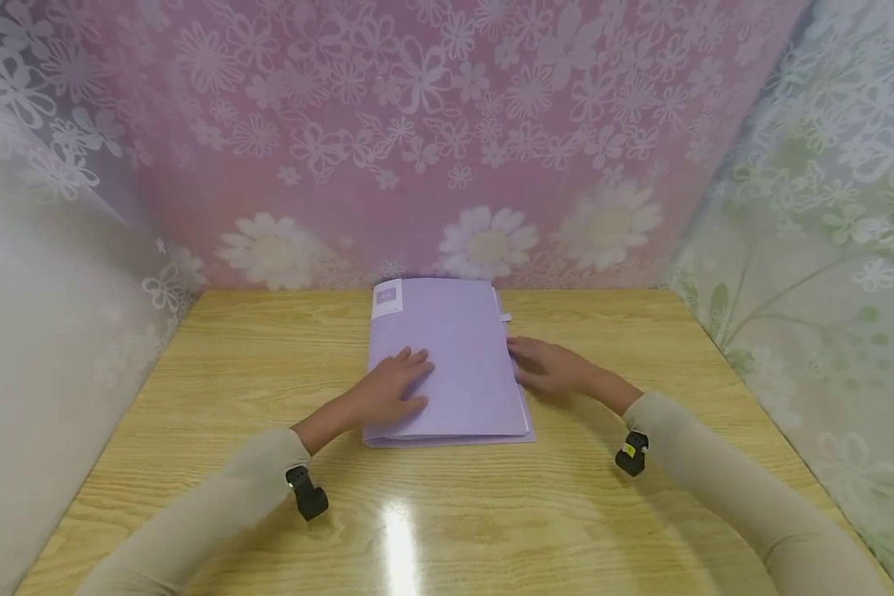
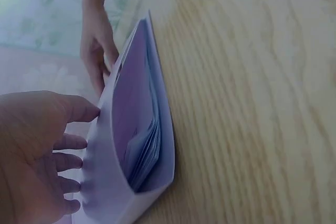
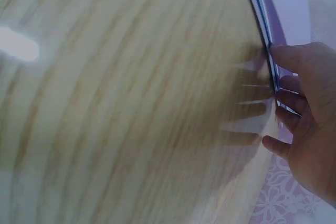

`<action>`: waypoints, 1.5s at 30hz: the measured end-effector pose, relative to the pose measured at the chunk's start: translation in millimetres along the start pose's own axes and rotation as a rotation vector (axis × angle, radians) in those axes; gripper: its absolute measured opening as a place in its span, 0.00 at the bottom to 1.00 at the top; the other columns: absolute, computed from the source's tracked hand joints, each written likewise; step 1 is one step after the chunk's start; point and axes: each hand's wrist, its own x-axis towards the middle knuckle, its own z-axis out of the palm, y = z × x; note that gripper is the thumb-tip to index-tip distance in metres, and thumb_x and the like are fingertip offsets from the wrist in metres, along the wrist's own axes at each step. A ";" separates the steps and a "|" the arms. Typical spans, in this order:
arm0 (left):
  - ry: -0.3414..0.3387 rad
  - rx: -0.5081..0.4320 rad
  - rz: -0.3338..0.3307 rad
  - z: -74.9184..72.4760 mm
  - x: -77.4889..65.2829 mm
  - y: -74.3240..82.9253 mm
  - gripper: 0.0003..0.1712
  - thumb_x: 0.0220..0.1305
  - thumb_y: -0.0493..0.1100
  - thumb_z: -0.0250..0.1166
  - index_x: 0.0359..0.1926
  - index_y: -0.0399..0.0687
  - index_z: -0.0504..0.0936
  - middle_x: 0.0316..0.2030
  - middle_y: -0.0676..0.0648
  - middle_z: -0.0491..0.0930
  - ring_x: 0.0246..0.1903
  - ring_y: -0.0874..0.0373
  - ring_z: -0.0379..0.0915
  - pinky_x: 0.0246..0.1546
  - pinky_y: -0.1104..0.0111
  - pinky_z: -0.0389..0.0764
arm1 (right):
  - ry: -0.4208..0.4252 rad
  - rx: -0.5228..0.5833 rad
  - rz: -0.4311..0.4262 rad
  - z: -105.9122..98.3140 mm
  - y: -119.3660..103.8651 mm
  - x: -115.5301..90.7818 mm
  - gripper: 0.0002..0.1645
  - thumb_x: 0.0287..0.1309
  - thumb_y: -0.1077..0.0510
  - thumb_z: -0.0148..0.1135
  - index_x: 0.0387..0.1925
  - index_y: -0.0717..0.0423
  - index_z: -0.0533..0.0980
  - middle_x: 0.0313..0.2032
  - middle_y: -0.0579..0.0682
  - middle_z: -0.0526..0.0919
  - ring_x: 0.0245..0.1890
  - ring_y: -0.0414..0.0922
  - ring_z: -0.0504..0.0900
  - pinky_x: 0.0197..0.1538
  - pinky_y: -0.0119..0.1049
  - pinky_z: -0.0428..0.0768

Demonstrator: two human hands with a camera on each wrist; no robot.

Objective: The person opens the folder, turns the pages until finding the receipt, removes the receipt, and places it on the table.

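A light purple folder (image 1: 454, 356) lies closed on the wooden table, with a white label (image 1: 387, 298) at its top left corner. Its lower end gapes in the left wrist view, where a stack of sheets (image 2: 147, 153) shows between the covers. Fingers spread, my left hand (image 1: 391, 391) rests on the left part of the front cover. My right hand (image 1: 555, 368) is at the folder's right edge, its fingertips touching the edge of the cover and sheets. In the right wrist view the thumb and extended fingers (image 3: 290, 100) line up along that edge.
The wood-grain table (image 1: 268, 348) stretches around the folder on both sides and in front. A pink floral backdrop (image 1: 432, 149) stands right behind the folder's top end, with pale floral side panels (image 1: 812, 331) at left and right. A small tab (image 1: 505, 318) sticks out at the folder's right edge.
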 end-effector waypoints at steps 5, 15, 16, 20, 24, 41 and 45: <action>-0.058 0.033 0.038 8.1 2.3 18.2 0.41 0.71 0.57 0.63 0.77 0.42 0.63 0.79 0.39 0.54 0.80 0.36 0.42 0.78 0.40 0.49 | 0.016 -0.055 -0.028 2.8 -1.8 -2.5 0.37 0.73 0.53 0.58 0.74 0.69 0.61 0.75 0.66 0.63 0.75 0.63 0.63 0.75 0.59 0.63; -0.072 0.153 0.124 23.1 8.1 37.7 0.51 0.66 0.67 0.65 0.79 0.47 0.58 0.81 0.44 0.51 0.81 0.43 0.41 0.80 0.44 0.47 | 0.042 -0.090 -0.044 9.9 1.0 -5.0 0.37 0.74 0.51 0.57 0.74 0.66 0.62 0.75 0.63 0.63 0.74 0.62 0.65 0.74 0.58 0.66; -0.066 0.157 0.131 23.5 8.5 39.3 0.51 0.66 0.66 0.65 0.79 0.47 0.58 0.81 0.44 0.51 0.81 0.43 0.42 0.80 0.45 0.47 | 0.044 -0.092 -0.043 10.4 1.0 -5.2 0.37 0.74 0.51 0.57 0.75 0.66 0.62 0.75 0.64 0.63 0.74 0.62 0.65 0.74 0.58 0.66; -0.063 0.177 0.143 24.6 9.7 44.4 0.50 0.68 0.64 0.64 0.80 0.47 0.57 0.81 0.45 0.50 0.81 0.44 0.41 0.80 0.47 0.46 | 0.062 -0.108 -0.053 11.2 -0.2 -6.7 0.36 0.73 0.53 0.56 0.74 0.67 0.63 0.74 0.65 0.65 0.72 0.63 0.67 0.72 0.59 0.68; -0.057 0.196 0.160 26.0 10.5 47.0 0.48 0.70 0.64 0.63 0.80 0.48 0.56 0.81 0.46 0.49 0.81 0.46 0.40 0.81 0.48 0.45 | 0.090 -0.135 -0.070 12.5 -1.3 -7.1 0.34 0.74 0.53 0.55 0.73 0.67 0.65 0.72 0.67 0.67 0.70 0.64 0.70 0.70 0.59 0.71; 0.041 0.235 0.236 25.0 5.5 51.6 0.39 0.76 0.58 0.57 0.79 0.49 0.59 0.79 0.46 0.56 0.80 0.47 0.48 0.80 0.51 0.52 | 0.106 -0.133 -0.075 13.7 -4.1 -8.5 0.32 0.70 0.56 0.58 0.70 0.70 0.68 0.68 0.70 0.71 0.68 0.66 0.73 0.69 0.60 0.72; 0.114 0.246 0.285 18.3 2.4 54.2 0.36 0.76 0.55 0.58 0.78 0.48 0.62 0.78 0.46 0.60 0.79 0.48 0.52 0.79 0.52 0.56 | 0.091 -0.116 -0.054 14.4 -3.9 -9.4 0.33 0.70 0.56 0.59 0.70 0.69 0.67 0.69 0.69 0.70 0.69 0.66 0.72 0.69 0.60 0.72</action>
